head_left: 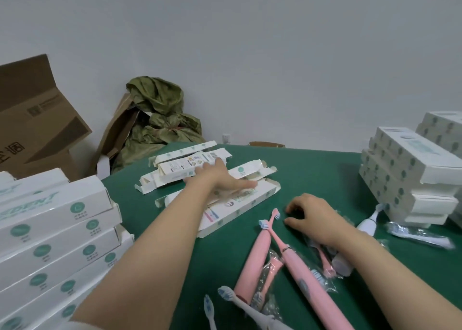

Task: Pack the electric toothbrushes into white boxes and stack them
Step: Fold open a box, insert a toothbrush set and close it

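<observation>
Left hand [220,179]: stretched to frame centre, open, fingers straight and spread; fingertips on the loose boxes, thumb out to the right above the long box.
Right hand [310,217]: right of centre, palm down over the table, fingers curled, tips on the cloth; whether anything is gripped cannot be told.
Long box [240,204]: flat at centre, partly under the left forearm, end flaps open, printed face up.
Loose boxes [175,172]: white, just behind the long box, flaps open, heaped at mixed angles and touching one another.
Pink toothbrushes [252,262]: two, lower centre, flat on the table, heads near the right hand; necks crossed just below the bristles, handles spreading toward the lower edge.
White toothbrush [240,304]: bottom centre, head up-left, beside the pink handles, cut off by the frame edge.
Second white toothbrush [367,223]: right, tilted, head against the foot of the right stack.
Wraps [322,262]: clear plastic, under and beside the right wrist; contents blurred.
Left stack [50,229]: closed white boxes, lower left, several layers.
Right stack [405,174]: closed white boxes, right edge, layers offset.
Table [325,174]: green cover, bearing all of the above.
Carton [37,119]: brown, upper left, behind the left stack, flaps open.
Bag [160,119]: green, crumpled, against the wall beyond the table, left of centre.
</observation>
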Motion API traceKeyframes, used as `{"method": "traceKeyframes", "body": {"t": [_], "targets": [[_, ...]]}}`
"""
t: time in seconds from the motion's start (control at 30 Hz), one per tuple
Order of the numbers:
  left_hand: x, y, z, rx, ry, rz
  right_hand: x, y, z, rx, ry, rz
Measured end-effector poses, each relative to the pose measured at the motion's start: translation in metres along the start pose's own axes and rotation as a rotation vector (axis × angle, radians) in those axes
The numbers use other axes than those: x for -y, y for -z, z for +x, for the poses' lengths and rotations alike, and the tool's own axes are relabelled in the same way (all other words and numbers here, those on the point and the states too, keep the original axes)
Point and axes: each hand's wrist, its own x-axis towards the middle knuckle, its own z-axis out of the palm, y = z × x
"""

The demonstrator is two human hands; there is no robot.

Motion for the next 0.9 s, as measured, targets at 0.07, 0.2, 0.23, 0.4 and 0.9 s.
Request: {"method": "traceKeyframes", "body": {"t": [0.07,0.2,0.23,0.4,0.9], "targets": [[0.003,0.008,0.01,-0.158,0.048,-0.122,0.0,0.001,-0.001,-0.001,0.005,0.001],[0.024,-0.006,0.03,-0.242,0.124,0.012,-0.003,0.0,-0.003,-0.003,0.018,0.005],[0.031,-0.011,0.035,-0.202,0.121,0.074,-0.005,-0.001,-0.002,-0.01,0.024,0.001],[0.047,-0.004,0.061,-0.241,0.151,0.148,-0.01,-0.003,0.004,-0.045,0.047,-0.01],[0.027,-0.034,0.024,0.002,0.082,0.174,-0.002,-0.001,0.005,-0.045,0.005,0.094]]}}
